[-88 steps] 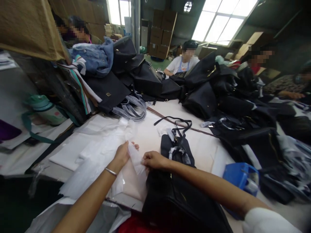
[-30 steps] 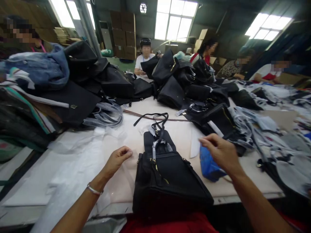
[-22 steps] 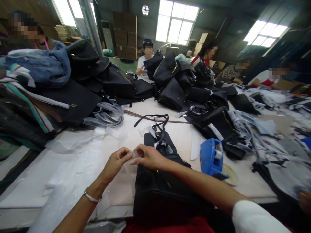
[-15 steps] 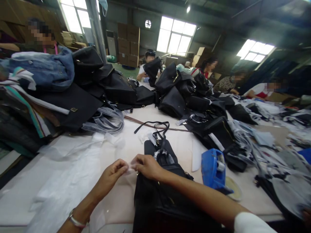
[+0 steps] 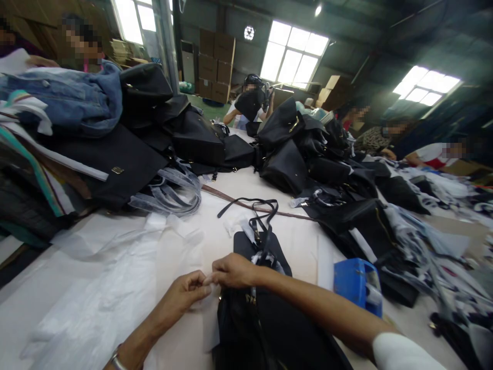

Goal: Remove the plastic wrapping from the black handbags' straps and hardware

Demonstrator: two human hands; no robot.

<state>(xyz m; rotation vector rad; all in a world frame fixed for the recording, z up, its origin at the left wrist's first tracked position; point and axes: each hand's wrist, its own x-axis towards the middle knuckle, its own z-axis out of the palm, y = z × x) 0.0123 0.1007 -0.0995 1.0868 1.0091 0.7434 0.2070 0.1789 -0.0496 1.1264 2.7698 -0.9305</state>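
A black handbag (image 5: 269, 324) lies on the table right in front of me, its thin black strap (image 5: 254, 210) trailing away across the tabletop. My left hand (image 5: 185, 293) and my right hand (image 5: 233, 271) meet at the bag's left upper edge. Their fingertips pinch a small clear piece, perhaps tape or plastic film, between them (image 5: 208, 280). A white wrapped bit (image 5: 265, 259) sits on the bag just beyond my right hand.
Clear plastic sheets (image 5: 103, 303) spread left of the bag. A blue tape dispenser (image 5: 358, 293) stands to the right. Heaps of black bags (image 5: 292, 154) and a denim garment (image 5: 65, 103) crowd the table's back and sides. Several people sit at the far side.
My right hand came back from the blue tape dispenser and joined my left hand at the bag's edge. My view has tilted up a little since.
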